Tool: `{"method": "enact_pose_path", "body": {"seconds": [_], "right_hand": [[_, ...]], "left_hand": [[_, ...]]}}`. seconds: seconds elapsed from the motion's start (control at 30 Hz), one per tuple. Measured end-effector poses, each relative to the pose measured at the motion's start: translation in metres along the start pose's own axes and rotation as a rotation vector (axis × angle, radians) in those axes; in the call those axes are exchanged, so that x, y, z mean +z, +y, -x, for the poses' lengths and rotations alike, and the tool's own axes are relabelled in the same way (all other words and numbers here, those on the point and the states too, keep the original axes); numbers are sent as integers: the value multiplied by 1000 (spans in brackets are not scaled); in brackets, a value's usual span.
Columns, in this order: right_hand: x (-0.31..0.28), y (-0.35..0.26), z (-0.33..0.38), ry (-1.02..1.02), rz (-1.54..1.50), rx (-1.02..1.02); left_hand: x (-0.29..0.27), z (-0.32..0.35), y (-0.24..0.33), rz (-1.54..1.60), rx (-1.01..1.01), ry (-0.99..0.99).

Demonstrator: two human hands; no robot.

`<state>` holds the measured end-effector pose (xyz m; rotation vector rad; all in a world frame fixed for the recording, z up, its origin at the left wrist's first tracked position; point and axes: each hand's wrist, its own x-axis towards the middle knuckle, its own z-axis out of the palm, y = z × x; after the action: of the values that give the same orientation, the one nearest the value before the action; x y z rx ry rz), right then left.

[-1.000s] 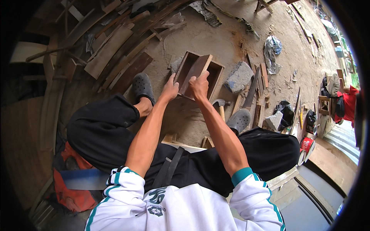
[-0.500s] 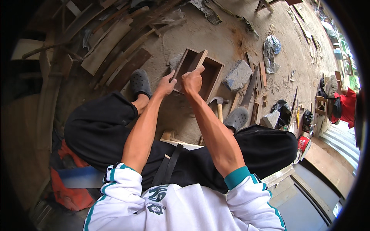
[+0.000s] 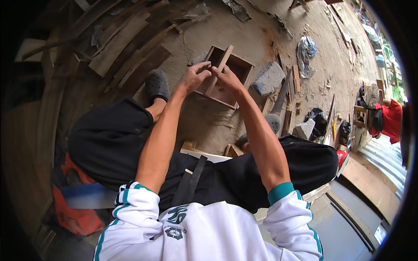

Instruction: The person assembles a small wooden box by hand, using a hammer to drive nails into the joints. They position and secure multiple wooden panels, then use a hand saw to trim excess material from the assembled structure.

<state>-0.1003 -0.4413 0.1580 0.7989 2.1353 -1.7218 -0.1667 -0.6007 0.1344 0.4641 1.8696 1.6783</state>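
So there's this small open-topped wooden box (image 3: 230,80), brown and kinda rough, square-ish frame with a flat bottom, sitting tilted on the dusty ground just ahead of the knees. A thin wooden slat (image 3: 220,69) lies across its opening at an angle, running from the far rim down to the near side, lighter in colour than the box walls.

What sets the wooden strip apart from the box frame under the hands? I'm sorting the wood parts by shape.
The wooden strip is one narrow, pale slat; the box frame is a darker, square, open box of several boards. The strip lies slanted across the frame's opening, while the frame rests on the dirt ground. The left hand and right hand pinch the strip, not the frame's walls. Both are bare wood.
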Motion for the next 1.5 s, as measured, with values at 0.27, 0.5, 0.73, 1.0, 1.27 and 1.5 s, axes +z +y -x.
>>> {"method": "enact_pose_path", "body": {"seconds": [0.27, 0.5, 0.73, 1.0, 1.27, 1.5], "right_hand": [[-75, 77, 27, 845, 87, -35], [-68, 241, 68, 223, 308, 357], [-13, 242, 67, 333, 379, 450], [-19, 272, 52, 480, 410, 373], [-52, 213, 76, 464, -41, 436], [-67, 137, 97, 559, -305, 175]], "left_hand": [[24, 20, 18, -486, -133, -44], [52, 17, 11, -641, -131, 104], [53, 20, 8, -699, -114, 142], [56, 21, 22, -710, -192, 128], [54, 18, 27, -674, -270, 117], [53, 16, 20, -620, -295, 99]]}}
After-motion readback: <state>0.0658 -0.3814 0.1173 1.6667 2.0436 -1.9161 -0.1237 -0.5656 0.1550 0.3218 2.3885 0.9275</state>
